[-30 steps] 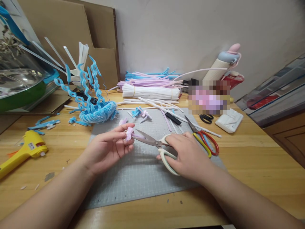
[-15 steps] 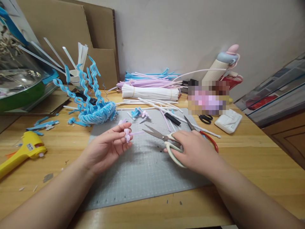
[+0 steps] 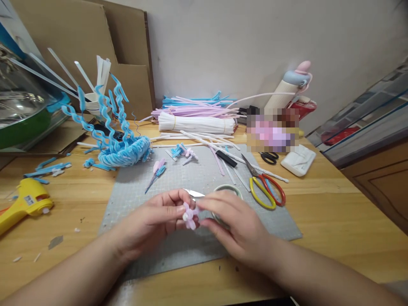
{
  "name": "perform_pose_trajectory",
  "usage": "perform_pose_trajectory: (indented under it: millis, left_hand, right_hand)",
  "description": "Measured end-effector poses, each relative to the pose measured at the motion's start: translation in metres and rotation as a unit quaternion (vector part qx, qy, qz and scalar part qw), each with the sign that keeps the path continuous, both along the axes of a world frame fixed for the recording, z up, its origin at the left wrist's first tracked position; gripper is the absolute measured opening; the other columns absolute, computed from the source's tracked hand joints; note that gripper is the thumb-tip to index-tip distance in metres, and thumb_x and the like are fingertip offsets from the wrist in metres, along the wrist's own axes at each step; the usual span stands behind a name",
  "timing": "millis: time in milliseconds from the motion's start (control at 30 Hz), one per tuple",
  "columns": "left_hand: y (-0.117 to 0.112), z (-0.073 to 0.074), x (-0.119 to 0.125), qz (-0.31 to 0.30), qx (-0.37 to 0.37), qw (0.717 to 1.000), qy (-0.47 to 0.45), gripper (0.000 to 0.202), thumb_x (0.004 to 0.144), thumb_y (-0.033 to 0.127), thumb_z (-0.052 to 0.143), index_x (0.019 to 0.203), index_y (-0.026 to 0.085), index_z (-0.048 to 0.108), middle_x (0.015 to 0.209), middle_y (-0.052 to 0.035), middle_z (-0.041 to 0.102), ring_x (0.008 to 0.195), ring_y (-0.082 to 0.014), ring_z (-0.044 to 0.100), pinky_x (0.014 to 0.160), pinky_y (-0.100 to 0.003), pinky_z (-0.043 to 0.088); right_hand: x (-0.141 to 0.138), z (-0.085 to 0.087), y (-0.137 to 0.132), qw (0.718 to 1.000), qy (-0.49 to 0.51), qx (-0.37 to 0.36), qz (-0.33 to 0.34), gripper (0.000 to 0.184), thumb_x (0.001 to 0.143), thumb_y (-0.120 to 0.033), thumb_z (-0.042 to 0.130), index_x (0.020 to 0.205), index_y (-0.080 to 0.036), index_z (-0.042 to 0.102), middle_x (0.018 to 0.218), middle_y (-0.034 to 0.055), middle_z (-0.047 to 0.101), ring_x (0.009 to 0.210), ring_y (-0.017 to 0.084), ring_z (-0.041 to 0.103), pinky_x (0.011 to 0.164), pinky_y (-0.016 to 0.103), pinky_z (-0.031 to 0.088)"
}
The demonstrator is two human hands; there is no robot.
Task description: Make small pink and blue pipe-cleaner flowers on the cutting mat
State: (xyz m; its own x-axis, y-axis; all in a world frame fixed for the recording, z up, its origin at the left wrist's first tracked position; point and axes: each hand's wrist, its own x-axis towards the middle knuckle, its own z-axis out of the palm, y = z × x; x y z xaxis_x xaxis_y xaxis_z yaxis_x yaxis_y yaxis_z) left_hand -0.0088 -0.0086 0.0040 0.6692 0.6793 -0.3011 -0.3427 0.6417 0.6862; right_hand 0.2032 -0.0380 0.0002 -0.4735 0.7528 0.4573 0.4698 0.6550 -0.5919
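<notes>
Between the thumb and fingers of my left hand (image 3: 159,216) is a small lilac pipe-cleaner flower (image 3: 190,216) with a pale centre. My right hand (image 3: 236,225) meets it from the other side, thumb and fingertips closed at its petal edge. The pale-handled scissors (image 3: 228,187) lie on the grey cutting mat (image 3: 165,255), partly hidden behind my right hand. Beyond my left hand rests a pink and blue pipe-cleaner piece (image 3: 156,173) with a dark stem. Red-and-yellow-handled scissors (image 3: 263,191) lie to the right.
A blue pipe-cleaner ring with spirals (image 3: 124,151) stands at the left, near a yellow glue gun (image 3: 30,202). Pipe-cleaner bundles (image 3: 196,123) lie along the wall. At the right are a white box (image 3: 298,160), black-handled scissors (image 3: 269,158) and a bottle (image 3: 282,93).
The pale-handled scissors have left my right hand and now lie on the mat. Both hands have come together nearer to me at the lilac flower. The view has shifted slightly.
</notes>
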Motion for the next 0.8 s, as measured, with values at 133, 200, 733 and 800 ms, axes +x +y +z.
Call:
perform_pose_trajectory:
  millis: [133, 200, 733, 800]
  left_hand:
    - [0.001, -0.004, 0.004, -0.01, 0.023, 0.999, 0.033, 0.014, 0.077, 0.024, 0.072, 0.085, 0.015, 0.066, 0.081, -0.0038, 0.064, 0.076, -0.0148, 0.06, 0.07, -0.024, 0.048]
    - [0.003, -0.006, 0.003, 0.035, 0.062, 0.994, 0.077, 0.019, 0.078, 0.03, 0.073, 0.088, 0.016, 0.066, 0.082, -0.0027, 0.063, 0.074, -0.014, 0.058, 0.07, -0.025, 0.046]
    - [0.008, -0.005, -0.006, -0.106, 0.159, 0.98, 0.047, 0.015, 0.078, 0.025, 0.075, 0.084, 0.017, 0.064, 0.075, 0.0013, 0.062, 0.07, -0.0106, 0.053, 0.068, -0.022, 0.038]
    - [0.009, -0.004, -0.008, -0.098, 0.162, 0.98, 0.057, 0.017, 0.077, 0.029, 0.076, 0.081, 0.017, 0.064, 0.072, 0.0014, 0.062, 0.068, -0.0108, 0.052, 0.067, -0.023, 0.037]
  right_hand:
    - [-0.007, -0.008, -0.003, 0.998, 0.027, 0.054, 0.021, 0.019, 0.093, -0.011, 0.05, 0.107, -0.017, 0.062, 0.087, 0.0062, 0.07, 0.078, 0.016, 0.062, 0.071, 0.029, 0.051]
    - [-0.007, -0.01, -0.001, 0.998, 0.02, 0.068, 0.001, 0.016, 0.092, -0.011, 0.052, 0.102, -0.015, 0.063, 0.083, 0.0064, 0.069, 0.074, 0.016, 0.061, 0.067, 0.029, 0.05]
    - [-0.013, 0.002, 0.01, 0.949, 0.165, -0.267, 0.029, 0.01, 0.084, -0.018, 0.06, 0.077, -0.02, 0.067, 0.073, 0.0004, 0.068, 0.068, 0.013, 0.06, 0.064, 0.026, 0.046]
    - [-0.013, 0.01, 0.012, 0.937, 0.166, -0.306, 0.035, 0.009, 0.082, -0.02, 0.063, 0.076, -0.02, 0.069, 0.072, 0.0004, 0.069, 0.067, 0.013, 0.06, 0.064, 0.026, 0.046]
